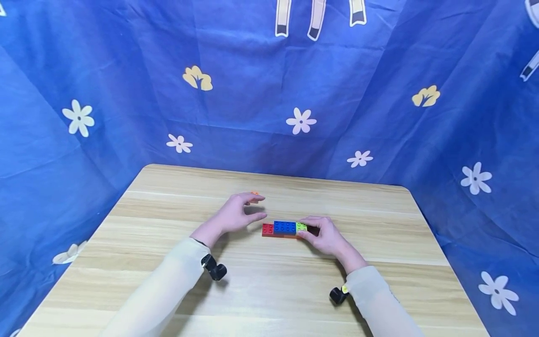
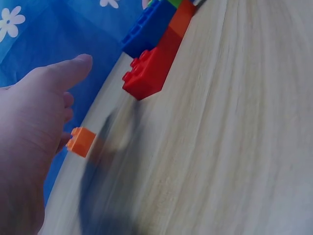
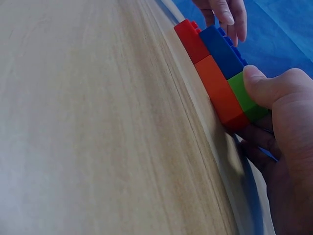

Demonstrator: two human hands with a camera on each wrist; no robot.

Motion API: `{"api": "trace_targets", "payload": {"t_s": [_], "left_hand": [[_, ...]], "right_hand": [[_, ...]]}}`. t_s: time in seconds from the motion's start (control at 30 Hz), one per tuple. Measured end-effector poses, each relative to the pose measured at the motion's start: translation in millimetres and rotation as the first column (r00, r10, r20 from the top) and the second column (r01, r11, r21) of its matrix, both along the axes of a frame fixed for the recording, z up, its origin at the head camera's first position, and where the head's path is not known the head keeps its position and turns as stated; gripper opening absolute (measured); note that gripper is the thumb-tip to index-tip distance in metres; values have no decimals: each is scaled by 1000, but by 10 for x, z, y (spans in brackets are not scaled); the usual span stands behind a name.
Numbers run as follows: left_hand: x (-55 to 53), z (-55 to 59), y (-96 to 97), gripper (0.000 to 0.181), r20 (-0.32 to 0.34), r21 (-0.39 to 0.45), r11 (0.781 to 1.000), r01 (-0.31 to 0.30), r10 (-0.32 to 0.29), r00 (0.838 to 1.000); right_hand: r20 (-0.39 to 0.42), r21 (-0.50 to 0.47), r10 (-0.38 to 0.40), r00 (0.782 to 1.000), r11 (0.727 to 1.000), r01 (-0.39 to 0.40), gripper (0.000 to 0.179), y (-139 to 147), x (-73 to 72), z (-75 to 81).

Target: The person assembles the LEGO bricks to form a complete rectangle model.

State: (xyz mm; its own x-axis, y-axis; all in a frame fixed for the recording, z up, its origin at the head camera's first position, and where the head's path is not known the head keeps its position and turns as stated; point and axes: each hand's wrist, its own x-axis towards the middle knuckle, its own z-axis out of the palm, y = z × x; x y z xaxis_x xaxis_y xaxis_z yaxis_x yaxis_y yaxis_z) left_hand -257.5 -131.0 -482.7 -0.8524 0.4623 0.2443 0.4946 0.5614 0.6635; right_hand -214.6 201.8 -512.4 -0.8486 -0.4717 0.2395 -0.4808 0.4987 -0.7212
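My right hand [image 1: 326, 238] pinches a green brick [image 3: 246, 98], thumb on its near side. The green brick sits on the right end of an orange-red bottom layer [image 3: 218, 90]. Beside it on that layer is a long blue brick [image 1: 284, 228]. A red brick [image 2: 146, 78], its studs bare, forms the left end, lower than the blue one. Left of this row my left hand [image 1: 235, 214] hovers with thumb and fingers apart and holds nothing. A small orange brick [image 2: 81, 142] lies on the table just beyond its fingers, partly covered by them in the head view.
The bricks rest on a light wood-grain table [image 1: 269, 290] with rounded back corners. Blue cloth [image 1: 252, 107] with white and yellow flower prints hangs behind it and at both sides. A small black camera [image 1: 214, 269] is strapped to the left wrist, another [image 1: 338, 296] to the right.
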Motion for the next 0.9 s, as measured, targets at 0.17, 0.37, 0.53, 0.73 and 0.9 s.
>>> {"api": "trace_targets", "payload": {"t_s": [0.17, 0.37, 0.53, 0.73, 0.9], "left_hand": [[-63, -36, -46, 61, -18, -4, 999, -46, 46, 999], [-140, -47, -78, 60, -16, 8, 997, -80, 80, 997], [-228, -74, -115, 62, 9, 3, 995, -100, 100, 995], [-351, -123, -164, 66, 25, -24, 991, -129, 130, 991], [-431, -156, -175, 66, 50, -61, 989, -135, 138, 989]], "right_hand": [[-10, 18, 2, 1000, 1000, -2, 40, 7, -12, -28], [0, 31, -15, 1000, 999, 15, 40, 3, -20, -42], [17, 44, -38, 999, 998, 37, 40, -16, -34, -41], [37, 33, -49, 998, 998, 48, 39, -29, -45, -43], [44, 22, -55, 998, 998, 54, 39, -32, -44, -43]]}}
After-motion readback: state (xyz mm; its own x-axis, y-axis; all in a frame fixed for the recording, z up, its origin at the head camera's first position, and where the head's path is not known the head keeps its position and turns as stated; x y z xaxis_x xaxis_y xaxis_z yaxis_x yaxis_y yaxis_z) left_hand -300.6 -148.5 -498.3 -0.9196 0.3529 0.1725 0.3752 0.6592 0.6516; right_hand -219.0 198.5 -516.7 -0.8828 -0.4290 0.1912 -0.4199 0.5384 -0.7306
